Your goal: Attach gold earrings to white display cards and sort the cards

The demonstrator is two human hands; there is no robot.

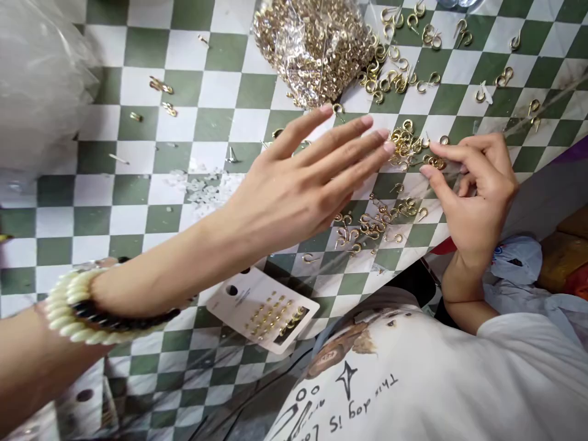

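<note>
My left hand (316, 177), palm down with fingers spread, reaches over the table from the left. Its fingertips are beside a small pile of gold hoop earrings (407, 138); the thumb is hidden below. On the pile's other side is my right hand (478, 184), its outer fingers curled. The thumb and index finger close around a few gold hoop earrings (434, 162), a small gap showing between the tips. More gold earrings (372, 223) lie loose nearer my body. A clear bag (312, 49) full of small gold pieces stands just beyond my left fingers.
Several loose hoops (390, 79) spill beside the bag. Small clear plastic bits (204, 187) are scattered left of my hand. A white earring card (269, 309) lies under my left forearm. A large plastic bag (41, 86) sits at the upper left on the checkered table (184, 49).
</note>
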